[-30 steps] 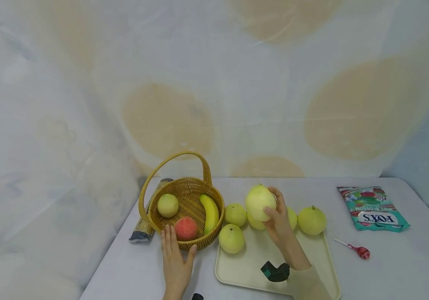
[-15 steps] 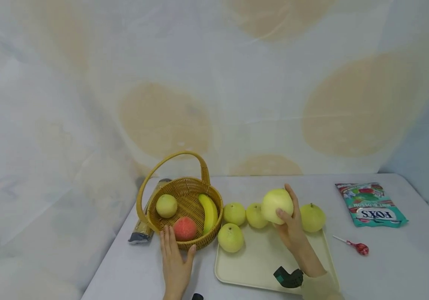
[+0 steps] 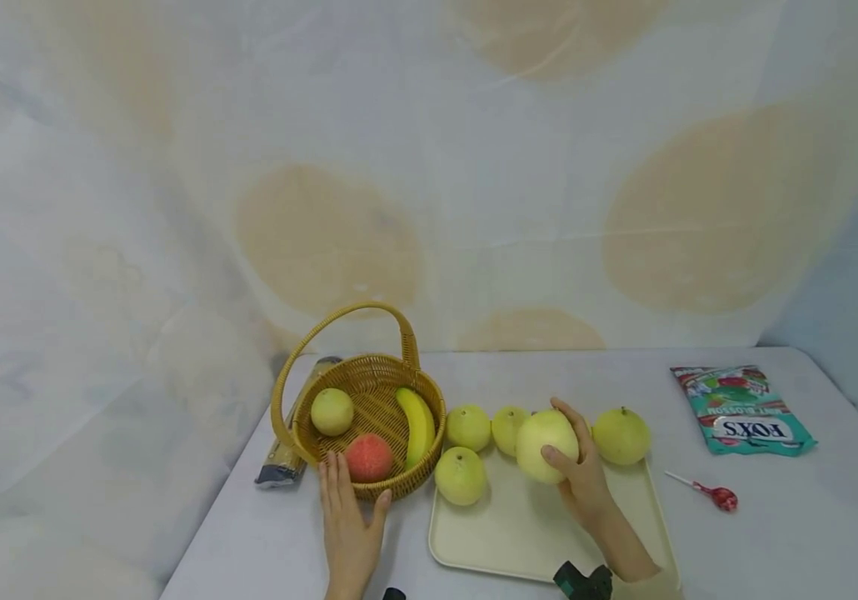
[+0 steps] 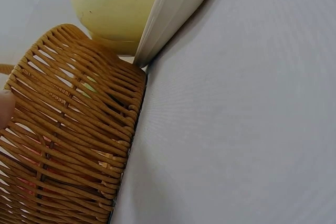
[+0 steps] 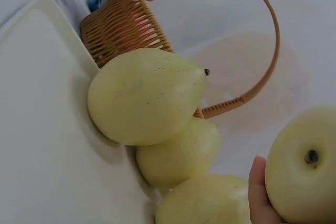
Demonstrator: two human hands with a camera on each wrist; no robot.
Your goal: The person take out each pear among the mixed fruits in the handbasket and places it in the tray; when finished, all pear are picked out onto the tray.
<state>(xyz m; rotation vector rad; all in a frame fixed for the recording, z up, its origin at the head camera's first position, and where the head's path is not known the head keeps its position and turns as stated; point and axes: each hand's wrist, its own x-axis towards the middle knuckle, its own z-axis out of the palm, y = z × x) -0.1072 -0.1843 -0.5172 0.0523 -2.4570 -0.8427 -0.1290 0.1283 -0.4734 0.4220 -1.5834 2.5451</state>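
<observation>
My right hand (image 3: 583,478) holds a yellow-green pear (image 3: 547,446) over the tray (image 3: 504,546), thumb on its near side and fingers round the far right side. In the right wrist view the stem end of this pear (image 5: 310,169) faces the camera. My left hand (image 3: 351,533) rests at the front of a wicker basket (image 3: 429,477), its fingers straight across the rim. Inside the basket lie a round yellow-green fruit (image 3: 332,412), a red peach-like fruit (image 3: 370,457) and a banana (image 3: 418,427). Several more pears (image 3: 461,476) stand along the tray's back and left side.
A gold and dark packet (image 3: 282,464) lies partly behind the basket at left. Right of the tray are a red lollipop (image 3: 721,498) and a teal FOX'S candy bag (image 3: 747,412). The basket's tall handle (image 3: 354,308) arches above it. A patterned cloth (image 3: 519,208) hangs behind the table.
The held pear has moved right and then down, ending low over the tray near its back row. My left hand has stayed at the basket.
</observation>
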